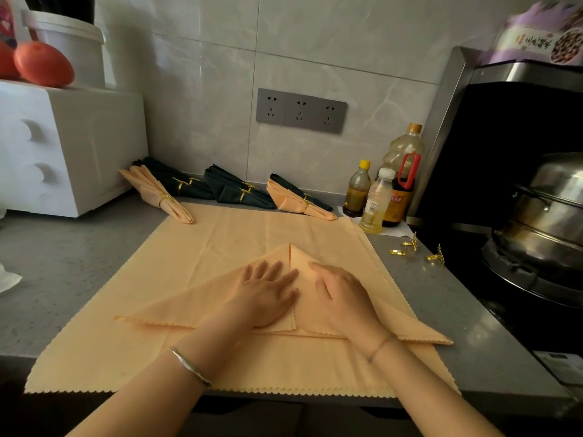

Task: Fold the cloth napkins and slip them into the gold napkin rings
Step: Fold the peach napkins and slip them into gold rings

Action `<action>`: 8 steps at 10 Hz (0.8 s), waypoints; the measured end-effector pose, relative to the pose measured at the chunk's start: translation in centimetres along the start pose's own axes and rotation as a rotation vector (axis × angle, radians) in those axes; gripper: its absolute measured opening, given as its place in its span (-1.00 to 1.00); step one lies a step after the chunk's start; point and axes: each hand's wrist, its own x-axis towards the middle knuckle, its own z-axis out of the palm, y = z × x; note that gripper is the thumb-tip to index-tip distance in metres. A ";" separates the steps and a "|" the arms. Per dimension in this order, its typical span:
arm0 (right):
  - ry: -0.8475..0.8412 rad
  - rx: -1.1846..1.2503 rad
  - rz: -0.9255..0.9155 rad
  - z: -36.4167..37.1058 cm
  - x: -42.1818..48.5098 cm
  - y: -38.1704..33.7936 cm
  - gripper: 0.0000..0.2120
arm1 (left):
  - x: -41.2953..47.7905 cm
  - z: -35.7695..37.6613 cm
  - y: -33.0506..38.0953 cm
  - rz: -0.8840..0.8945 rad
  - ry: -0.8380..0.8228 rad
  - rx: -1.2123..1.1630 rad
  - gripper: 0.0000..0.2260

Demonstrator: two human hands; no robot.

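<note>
The light in this kitchen is dim and warm, soft rather than direct. The tiled wall (315, 42) and the white drawer box (63, 146) catch most of it, and the box looks nearly washed out. The right side sinks into shadow around the black hob (473, 288), where the steel pot (552, 197) carries streaky glare. Only faint, soft-edged shadows lie on the peach napkin (220, 234). A purple packet (536, 36) at top right is smeared with blur. The grey counter (79, 263) bows along its front edge from wide-angle distortion.
</note>
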 end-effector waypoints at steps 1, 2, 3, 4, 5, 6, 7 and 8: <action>-0.189 -0.111 0.128 1.9 3.6 1.4 -0.55 | -0.2 0.0 -0.1 0.002 -0.006 0.003 -0.52; -0.320 -0.142 0.116 3.2 5.2 2.2 -0.54 | -0.4 0.1 -0.3 0.008 -0.007 -0.006 -0.52; -0.378 -0.104 0.104 3.4 5.2 2.8 -0.54 | -0.4 -0.1 -0.3 0.004 0.002 -0.005 -0.52; -0.404 -0.112 0.067 2.7 4.0 3.8 -0.52 | -0.2 -0.3 -0.2 -0.001 0.000 -0.008 -0.51; -0.403 -0.139 0.050 1.9 2.0 5.1 -0.52 | -0.1 -0.1 -0.4 0.000 0.000 -0.014 -0.51; -0.397 -0.131 0.056 0.8 -0.5 6.6 -0.53 | -0.1 0.0 -0.3 0.009 0.000 -0.013 -0.52; -0.416 -0.141 0.054 -0.8 -2.8 7.7 -0.53 | 0.0 0.0 -0.3 0.004 0.007 -0.012 -0.52; -0.434 -0.152 0.070 -2.4 -5.2 8.2 -0.55 | 0.1 0.1 -0.3 -0.005 0.006 -0.013 -0.52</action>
